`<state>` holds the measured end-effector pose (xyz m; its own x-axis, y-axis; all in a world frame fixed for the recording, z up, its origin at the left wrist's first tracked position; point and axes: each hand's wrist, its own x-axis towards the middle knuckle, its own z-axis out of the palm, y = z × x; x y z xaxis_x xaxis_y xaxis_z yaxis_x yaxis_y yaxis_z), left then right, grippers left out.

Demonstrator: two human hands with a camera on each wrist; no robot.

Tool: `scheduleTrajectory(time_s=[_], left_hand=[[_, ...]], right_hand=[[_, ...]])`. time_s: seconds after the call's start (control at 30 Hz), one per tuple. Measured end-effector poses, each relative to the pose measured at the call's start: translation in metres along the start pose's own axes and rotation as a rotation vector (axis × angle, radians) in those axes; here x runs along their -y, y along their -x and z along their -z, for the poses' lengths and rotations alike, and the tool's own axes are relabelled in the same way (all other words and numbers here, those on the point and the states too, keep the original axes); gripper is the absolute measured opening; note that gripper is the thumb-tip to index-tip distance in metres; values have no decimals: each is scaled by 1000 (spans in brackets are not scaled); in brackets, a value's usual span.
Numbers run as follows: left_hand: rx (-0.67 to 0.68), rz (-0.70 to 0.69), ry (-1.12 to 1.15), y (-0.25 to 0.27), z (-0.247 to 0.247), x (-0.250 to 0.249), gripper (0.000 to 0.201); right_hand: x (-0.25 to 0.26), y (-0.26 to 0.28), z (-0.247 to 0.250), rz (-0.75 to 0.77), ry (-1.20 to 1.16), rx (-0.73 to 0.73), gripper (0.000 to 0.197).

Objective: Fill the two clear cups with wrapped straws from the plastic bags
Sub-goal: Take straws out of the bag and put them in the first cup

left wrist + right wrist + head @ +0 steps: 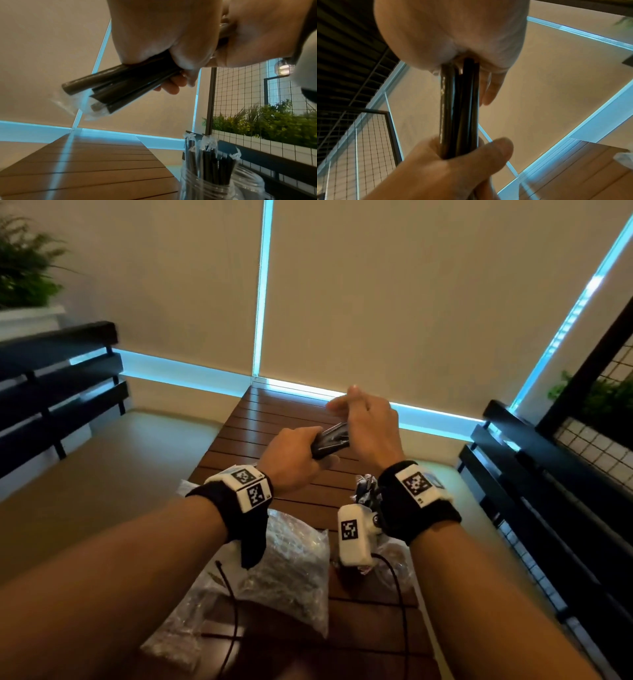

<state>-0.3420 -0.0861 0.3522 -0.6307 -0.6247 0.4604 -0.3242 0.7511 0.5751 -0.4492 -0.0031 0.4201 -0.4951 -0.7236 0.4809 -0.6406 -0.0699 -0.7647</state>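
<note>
wrists: black straps (pixel 239 517) | white coded tag blocks (pixel 248 487) | black cables (pixel 403 604)

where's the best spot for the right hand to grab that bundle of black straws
Probably the bare middle stretch of the bundle of black straws, wrapped across from the side. The left hand grips only one end, the right hand lies flat against the other, and the straws are thin, loose and parallel, so circling them all should stop fanning.

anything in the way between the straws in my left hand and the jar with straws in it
Nothing visible does. The left hand grips the straw bundle in open air, higher than the jar; its mouth is uncovered, though wrapped straws already stand in it.
</note>
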Motion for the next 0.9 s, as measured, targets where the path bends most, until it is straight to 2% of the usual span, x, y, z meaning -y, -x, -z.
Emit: scheduleTrajectory(time_s=[0.07,0.17,0.23,0.3,0.33,0.37,0.47,0.53,0.63,0.8,0.9], left_hand=[[10,2,20,-2,-6,-3,24],[4,28,77,-5,-15,-5,18],[-45,101,189,-10,-18,-9,22],[-110,184,363,-20,-23,-12,27],[-123,206,438,-25,-26,-16,29],[-123,214,500,-28,-30,-20,31],[-100,195,626,-36,-50,-39,41],[-87,192,704,-40,-64,-50,40],[-76,208,817,-47,-78,-63,38],[-68,246,902,-58,-99,-71,28],[-41,259,884,-57,-115,-66,31]], right_hand=[[-6,2,0,5,25,9,48],[-14,8,11,44,-89,14,36],[-29,12,24,71,-107,-98,35],[-56,17,38,3,-15,-289,30],[-72,20,45,-62,79,-328,26],[-87,25,51,-145,196,-301,25],[-126,47,59,-419,603,2,38],[-142,60,58,-533,722,146,51],[-162,72,51,-609,749,227,60],[-178,76,47,-657,572,188,49],[-186,76,41,-657,525,228,46]])
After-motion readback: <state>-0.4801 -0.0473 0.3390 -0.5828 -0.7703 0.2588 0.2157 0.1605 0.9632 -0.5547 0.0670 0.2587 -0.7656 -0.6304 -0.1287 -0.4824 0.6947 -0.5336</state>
